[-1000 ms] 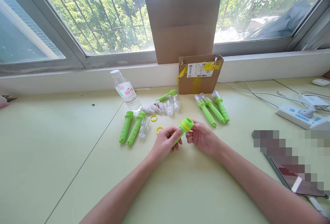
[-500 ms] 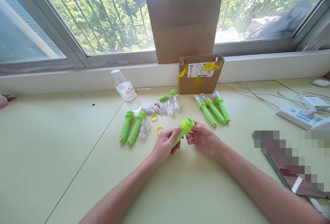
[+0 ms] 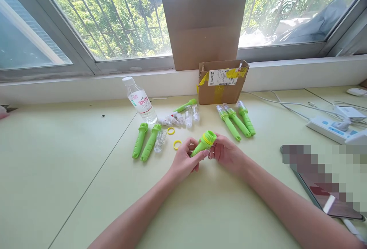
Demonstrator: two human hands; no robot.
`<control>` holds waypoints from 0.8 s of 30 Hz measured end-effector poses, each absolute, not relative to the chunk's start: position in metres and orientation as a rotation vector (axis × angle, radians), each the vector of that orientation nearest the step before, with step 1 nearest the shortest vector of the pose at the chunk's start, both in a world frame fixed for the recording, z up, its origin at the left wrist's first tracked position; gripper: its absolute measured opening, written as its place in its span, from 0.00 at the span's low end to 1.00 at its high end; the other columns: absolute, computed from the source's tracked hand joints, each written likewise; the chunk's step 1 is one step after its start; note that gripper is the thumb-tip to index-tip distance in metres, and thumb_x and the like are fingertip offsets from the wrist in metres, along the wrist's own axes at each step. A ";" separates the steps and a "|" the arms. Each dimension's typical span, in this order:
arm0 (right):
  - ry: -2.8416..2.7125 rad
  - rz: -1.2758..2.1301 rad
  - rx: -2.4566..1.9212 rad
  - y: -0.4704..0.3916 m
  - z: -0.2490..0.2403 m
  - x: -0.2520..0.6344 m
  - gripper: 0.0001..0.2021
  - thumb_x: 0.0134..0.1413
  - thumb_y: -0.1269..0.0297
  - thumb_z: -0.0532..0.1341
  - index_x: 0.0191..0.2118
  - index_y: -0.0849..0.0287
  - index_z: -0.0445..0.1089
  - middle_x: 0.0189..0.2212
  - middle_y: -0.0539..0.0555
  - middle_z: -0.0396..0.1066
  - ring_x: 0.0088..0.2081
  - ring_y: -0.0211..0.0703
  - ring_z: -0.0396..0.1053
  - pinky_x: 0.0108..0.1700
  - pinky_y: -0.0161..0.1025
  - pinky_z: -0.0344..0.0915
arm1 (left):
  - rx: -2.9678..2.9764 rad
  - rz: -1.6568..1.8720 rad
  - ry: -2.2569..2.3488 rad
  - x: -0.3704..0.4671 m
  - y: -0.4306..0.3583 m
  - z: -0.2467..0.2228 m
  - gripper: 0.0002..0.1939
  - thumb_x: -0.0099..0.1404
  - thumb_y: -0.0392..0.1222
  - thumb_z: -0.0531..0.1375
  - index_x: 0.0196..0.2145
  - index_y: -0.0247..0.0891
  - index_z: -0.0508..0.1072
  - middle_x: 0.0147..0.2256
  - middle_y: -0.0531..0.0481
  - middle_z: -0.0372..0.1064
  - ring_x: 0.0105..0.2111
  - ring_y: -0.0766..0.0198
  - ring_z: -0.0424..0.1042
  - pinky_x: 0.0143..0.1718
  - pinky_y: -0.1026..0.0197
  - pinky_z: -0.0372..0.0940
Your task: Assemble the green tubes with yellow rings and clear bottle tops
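My left hand (image 3: pixel 186 159) is wrapped round a green threaded handle (image 3: pixel 203 143), its open end tilted up to the right. A yellow ring (image 3: pixel 207 139) sits around the handle just below the thread. My right hand (image 3: pixel 226 151) is at the handle's upper end, fingers curled against its right side; its fingertips are partly hidden. Two loose yellow rings (image 3: pixel 171 131) lie to the left, near a clear ribbed cap (image 3: pixel 159 142) and two green handles (image 3: pixel 140 141). Behind them are white-tipped pieces (image 3: pixel 172 120) and more clear caps (image 3: pixel 188 119).
An open cardboard box (image 3: pixel 220 92) stands at the back, with three capped green handles (image 3: pixel 235 121) before it. A water bottle (image 3: pixel 142 104) stands back left. On the right are a power strip (image 3: pixel 329 128), cables and a phone (image 3: pixel 329 199).
My left thumb has moved from the top of the green handle down to its lower right side. The handle has shifted slightly in my hand. My right hand has hardly moved.
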State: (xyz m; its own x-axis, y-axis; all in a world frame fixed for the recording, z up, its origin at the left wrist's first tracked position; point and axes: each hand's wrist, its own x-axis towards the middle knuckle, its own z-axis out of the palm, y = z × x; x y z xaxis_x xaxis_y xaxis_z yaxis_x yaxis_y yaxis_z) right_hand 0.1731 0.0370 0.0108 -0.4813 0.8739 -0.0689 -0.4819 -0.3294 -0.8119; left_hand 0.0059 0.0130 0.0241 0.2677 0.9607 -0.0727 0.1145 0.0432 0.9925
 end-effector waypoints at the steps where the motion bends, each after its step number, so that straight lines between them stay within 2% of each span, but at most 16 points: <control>1: -0.933 1.920 -0.645 0.037 0.011 0.173 0.06 0.52 0.64 0.59 0.33 0.59 0.71 0.31 0.51 0.71 0.25 0.34 0.65 0.26 0.33 0.61 | 1.364 0.945 1.122 0.006 0.013 0.024 0.18 0.56 0.51 0.64 0.32 0.39 0.60 0.24 0.58 0.66 0.14 0.74 0.62 0.13 0.70 0.53; 5: -0.904 1.946 -0.636 0.039 0.009 0.174 0.06 0.51 0.64 0.60 0.34 0.58 0.71 0.30 0.50 0.71 0.25 0.33 0.64 0.27 0.33 0.61 | 1.405 1.016 1.119 0.006 0.016 0.020 0.15 0.56 0.50 0.64 0.30 0.37 0.65 0.23 0.56 0.66 0.18 0.70 0.67 0.17 0.68 0.59; 11: -0.918 1.944 -0.621 0.039 0.008 0.175 0.05 0.51 0.64 0.61 0.34 0.58 0.71 0.28 0.50 0.69 0.25 0.34 0.64 0.27 0.33 0.61 | 1.475 1.058 1.100 0.005 0.017 0.017 0.12 0.60 0.47 0.62 0.35 0.35 0.71 0.28 0.51 0.69 0.26 0.67 0.70 0.27 0.65 0.65; 15: -0.929 1.927 -0.620 0.038 0.010 0.175 0.05 0.52 0.64 0.60 0.34 0.58 0.71 0.29 0.50 0.68 0.25 0.34 0.64 0.28 0.33 0.62 | 1.511 1.023 1.105 0.005 0.015 0.018 0.14 0.63 0.50 0.59 0.36 0.35 0.73 0.26 0.50 0.69 0.23 0.69 0.66 0.23 0.66 0.62; 20: -0.918 1.934 -0.630 0.038 0.009 0.175 0.07 0.51 0.65 0.59 0.36 0.58 0.73 0.34 0.53 0.72 0.25 0.33 0.63 0.28 0.34 0.63 | 1.552 0.955 1.103 0.004 0.013 0.023 0.20 0.66 0.53 0.54 0.25 0.35 0.70 0.18 0.54 0.63 0.17 0.72 0.60 0.19 0.67 0.55; 24: -0.925 1.960 -0.618 0.037 0.009 0.175 0.09 0.52 0.65 0.57 0.37 0.59 0.73 0.34 0.53 0.73 0.25 0.33 0.63 0.28 0.33 0.62 | 1.546 0.957 1.086 0.005 0.012 0.023 0.20 0.65 0.53 0.55 0.23 0.35 0.68 0.16 0.56 0.59 0.15 0.73 0.57 0.19 0.67 0.54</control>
